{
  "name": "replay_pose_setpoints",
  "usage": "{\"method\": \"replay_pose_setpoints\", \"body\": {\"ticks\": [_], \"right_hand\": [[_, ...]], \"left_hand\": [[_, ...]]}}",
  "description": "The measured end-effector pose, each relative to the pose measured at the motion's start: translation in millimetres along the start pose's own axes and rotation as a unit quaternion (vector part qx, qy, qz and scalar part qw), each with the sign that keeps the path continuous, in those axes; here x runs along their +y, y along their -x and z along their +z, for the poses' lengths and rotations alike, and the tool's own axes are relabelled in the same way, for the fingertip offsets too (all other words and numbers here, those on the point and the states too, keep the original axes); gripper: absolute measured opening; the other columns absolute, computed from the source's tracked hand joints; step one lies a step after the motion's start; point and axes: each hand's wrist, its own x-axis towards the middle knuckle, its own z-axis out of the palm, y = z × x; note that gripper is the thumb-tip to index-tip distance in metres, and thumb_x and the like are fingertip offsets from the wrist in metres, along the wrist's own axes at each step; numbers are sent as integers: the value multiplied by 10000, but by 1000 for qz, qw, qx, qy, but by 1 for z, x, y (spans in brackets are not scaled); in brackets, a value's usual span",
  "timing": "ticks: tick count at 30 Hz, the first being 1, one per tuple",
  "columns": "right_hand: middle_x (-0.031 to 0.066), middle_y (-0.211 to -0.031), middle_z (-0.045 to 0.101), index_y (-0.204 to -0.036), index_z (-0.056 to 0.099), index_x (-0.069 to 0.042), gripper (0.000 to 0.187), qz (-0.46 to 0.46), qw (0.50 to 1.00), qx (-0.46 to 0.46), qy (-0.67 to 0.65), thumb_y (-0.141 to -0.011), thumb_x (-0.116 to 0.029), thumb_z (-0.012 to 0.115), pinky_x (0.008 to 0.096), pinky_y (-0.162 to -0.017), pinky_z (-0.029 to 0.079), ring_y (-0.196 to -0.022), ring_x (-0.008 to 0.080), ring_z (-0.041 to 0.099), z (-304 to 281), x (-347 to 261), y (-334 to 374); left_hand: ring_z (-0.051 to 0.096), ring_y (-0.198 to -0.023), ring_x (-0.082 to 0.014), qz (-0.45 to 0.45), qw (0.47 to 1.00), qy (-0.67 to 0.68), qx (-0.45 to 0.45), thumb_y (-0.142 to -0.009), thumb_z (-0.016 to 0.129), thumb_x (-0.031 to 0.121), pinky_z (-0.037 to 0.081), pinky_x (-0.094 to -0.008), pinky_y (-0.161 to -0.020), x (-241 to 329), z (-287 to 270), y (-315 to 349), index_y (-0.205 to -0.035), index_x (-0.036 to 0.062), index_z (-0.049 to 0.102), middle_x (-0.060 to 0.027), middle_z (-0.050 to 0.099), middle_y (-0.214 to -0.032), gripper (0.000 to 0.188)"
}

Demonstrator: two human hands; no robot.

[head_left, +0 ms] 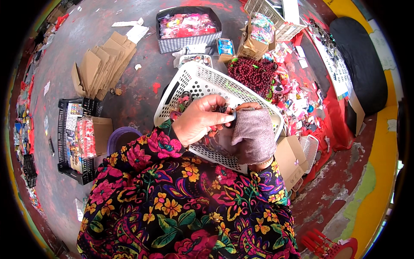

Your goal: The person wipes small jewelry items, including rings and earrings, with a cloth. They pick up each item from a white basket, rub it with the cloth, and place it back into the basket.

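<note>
My left hand (200, 118) is closed in a pinch, thumb against fingers, on a small dark looped item (227, 114). I cannot make out its exact kind. A greyish-mauve cloth (254, 134) covers most of my right hand (249, 105), whose bent fingertips show past the cloth's far edge, close against the dark item. What those fingers hold is hidden. Both hands are above a white perforated plastic basket (172, 96). Some dark and coloured small pieces (184, 100) lie in the basket, partly behind my left hand.
Dark red beads (252, 74) and colourful trinkets (302, 101) spread to the right. Beyond the basket is a fabric bin (185, 44) of wrapped goods. Left are folded cardboard (101, 64), a black crate (64, 142) and a purple tub (113, 140). An opened carton (290, 160) stands near right.
</note>
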Motion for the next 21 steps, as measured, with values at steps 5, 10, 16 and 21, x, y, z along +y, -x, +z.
{"method": "replay_pose_setpoints", "body": {"ticks": [5, 10, 16, 21], "right_hand": [[78, -905, 623, -970, 573, 5, 338, -25, 996, -85, 28, -652, 32, 682, 258, -666, 502, -779, 165, 622, -5, 4, -4], [76, -876, 619, -875, 605, -9, 271, -56, 995, -64, 56, -620, -4, 698, 291, -639, 495, -752, 194, 612, -7, -3, -4], [80, -781, 581, -811, 616, -66, 231, -195, 887, -67, 412, -597, -125, 680, 364, -592, 442, -686, 262, 569, -5, -14, -6], [70, -727, 582, -818, 599, -66, 264, -151, 930, -18, 334, -602, -191, 687, 371, -640, 453, -728, 260, 576, -3, -22, -2]], "left_hand": [[592, -770, -117, 6, 1000, -3, 19, -826, 583, -32, 461, -220, -677, 3, -1, 1, -988, 58, 565, -19, 595, -896, 186], [592, -750, -116, 25, 999, -28, 20, -826, 583, -33, 470, -220, -665, 2, 2, 0, -990, 49, 565, -24, 603, -885, 184], [572, -733, -81, 18, 992, -125, 23, -834, 583, -13, 468, -214, -627, 4, 12, 1, -975, 44, 569, -5, 594, -858, 153], [551, -695, -62, 29, 984, -173, -13, -842, 587, 14, 450, -193, -595, 5, 17, 3, -967, 40, 555, 4, 577, -836, 132]]}}
